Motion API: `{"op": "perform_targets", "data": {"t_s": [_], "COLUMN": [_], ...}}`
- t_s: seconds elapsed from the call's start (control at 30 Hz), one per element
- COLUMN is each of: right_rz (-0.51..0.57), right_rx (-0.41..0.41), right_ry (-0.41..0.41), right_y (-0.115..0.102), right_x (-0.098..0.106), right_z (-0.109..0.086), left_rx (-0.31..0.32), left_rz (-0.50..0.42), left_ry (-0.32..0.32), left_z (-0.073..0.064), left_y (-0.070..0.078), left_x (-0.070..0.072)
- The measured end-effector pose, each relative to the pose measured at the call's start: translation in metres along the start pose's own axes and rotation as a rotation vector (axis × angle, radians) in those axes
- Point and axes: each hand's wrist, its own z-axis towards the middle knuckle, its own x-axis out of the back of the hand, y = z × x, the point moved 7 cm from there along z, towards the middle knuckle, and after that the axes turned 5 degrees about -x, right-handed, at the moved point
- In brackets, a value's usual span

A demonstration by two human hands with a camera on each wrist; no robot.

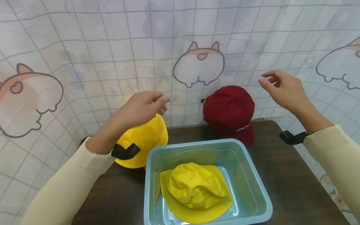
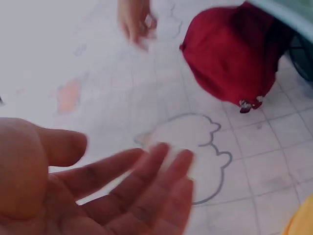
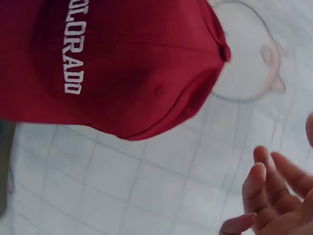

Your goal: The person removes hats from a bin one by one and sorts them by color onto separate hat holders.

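Note:
My left hand (image 1: 143,107) hovers above and in front of a yellow hat (image 1: 149,134) at the back left, hiding part of it. In the left wrist view its fingers (image 2: 146,196) are spread loosely and hold nothing. To the right of a dark red baseball cap (image 1: 229,107), my right hand (image 1: 287,90) is raised in the air. The right wrist view shows its loosely bent fingers (image 3: 274,191) apart from the cap, whose white lettering reads COLORADO. A yellow bucket hat (image 1: 197,187) lies crown up inside a light blue plastic bin (image 1: 257,184).
The bin stands on a dark wooden table (image 1: 295,175), close in front of the red cap and the left yellow hat. Behind and beside the table hangs a white gridded curtain (image 1: 107,62) with cartoon corgi prints. Black straps (image 1: 125,151) circle both wrists.

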Motion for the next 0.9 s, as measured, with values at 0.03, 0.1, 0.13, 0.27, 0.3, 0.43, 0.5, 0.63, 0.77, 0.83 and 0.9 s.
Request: {"op": "perform_targets", "data": {"t_s": [0.03,0.1,0.13,0.27,0.3,0.43,0.5,0.63,0.77,0.83,0.9], "right_rz": [0.078,0.219,0.288,0.534,0.586,0.841,0.928,0.882,0.769,0.768,0.812], "right_rx": [-0.064,-0.173,-0.219,-0.374,-0.408,-0.553,-0.603,-0.615,-0.604,-0.609,-0.621], "right_ry": [-0.01,-0.045,-0.071,-0.245,-0.292,-0.423,-0.463,-0.566,-0.633,-0.655,-0.672], "right_y": [0.011,0.034,0.045,0.089,0.098,0.13,0.141,0.158,0.166,0.166,0.164], "right_x": [0.001,-0.002,-0.006,-0.034,-0.043,-0.078,-0.094,-0.129,-0.158,-0.168,-0.176], "right_z": [-0.001,-0.003,-0.004,-0.014,-0.017,-0.031,-0.039,-0.053,-0.062,-0.067,-0.07], "left_rx": [0.027,0.074,0.089,0.143,0.158,0.238,0.276,0.348,0.373,0.366,0.359], "left_rz": [-0.063,-0.188,-0.242,-0.445,-0.496,-0.725,-0.815,-0.901,-0.841,-0.793,-0.776], "left_ry": [0.002,0.0,-0.002,-0.007,-0.003,0.035,0.045,0.008,-0.061,-0.093,-0.115], "left_z": [0.012,0.036,0.047,0.085,0.094,0.121,0.132,0.154,0.168,0.172,0.176], "left_y": [-0.003,-0.008,-0.011,-0.026,-0.031,-0.05,-0.055,-0.055,-0.05,-0.049,-0.051], "left_x": [0.004,0.006,0.006,-0.006,-0.011,-0.036,-0.05,-0.082,-0.107,-0.118,-0.128]}}
